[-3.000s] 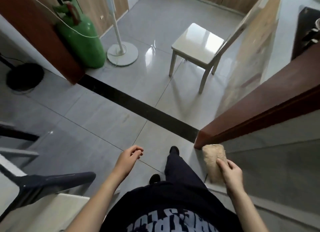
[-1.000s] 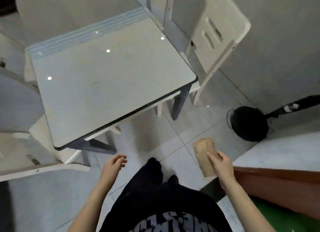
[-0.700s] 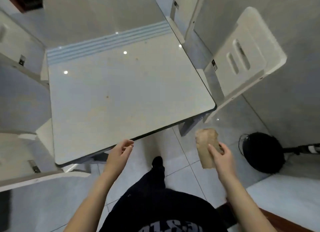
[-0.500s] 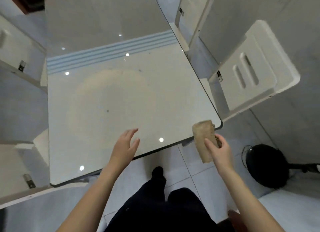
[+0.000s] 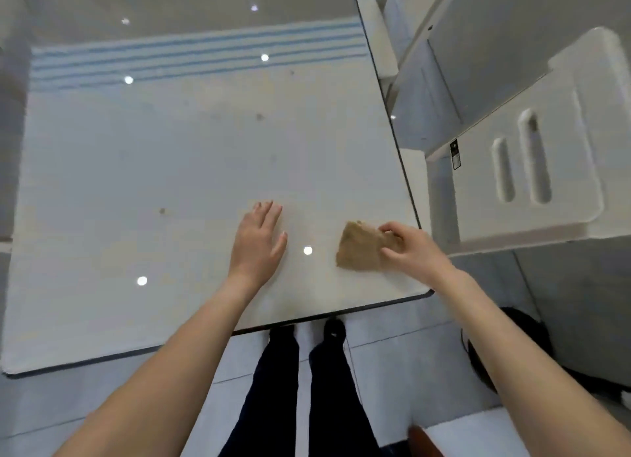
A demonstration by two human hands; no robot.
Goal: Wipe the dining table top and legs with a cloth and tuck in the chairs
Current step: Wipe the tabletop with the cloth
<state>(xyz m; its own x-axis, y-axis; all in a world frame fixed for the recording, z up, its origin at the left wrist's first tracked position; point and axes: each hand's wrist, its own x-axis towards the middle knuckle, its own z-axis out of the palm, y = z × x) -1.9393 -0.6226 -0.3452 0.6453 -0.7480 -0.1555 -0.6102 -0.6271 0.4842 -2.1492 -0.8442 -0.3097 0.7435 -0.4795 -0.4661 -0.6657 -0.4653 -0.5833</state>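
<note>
- Head view: your left hand (image 5: 258, 240) lies flat on the glossy white desk (image 5: 143, 169), fingers straight.
- Your right hand (image 5: 408, 248) pinches the tan cloth (image 5: 358, 248), which touches the desk near its right front corner.
- 1 white chair (image 5: 532, 169) stands just beside the desk's right edge.

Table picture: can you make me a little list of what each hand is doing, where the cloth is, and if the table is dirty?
Left hand: open, fingers straight, palm down over the glossy white table top; I cannot tell if it touches
Right hand: pinches the crumpled tan cloth
Cloth place: at the table top, near its right front corner
Dirt: small dark specks, farther out than the hands
Chair: white chair with two slots in its back, beside the table's right edge
</note>
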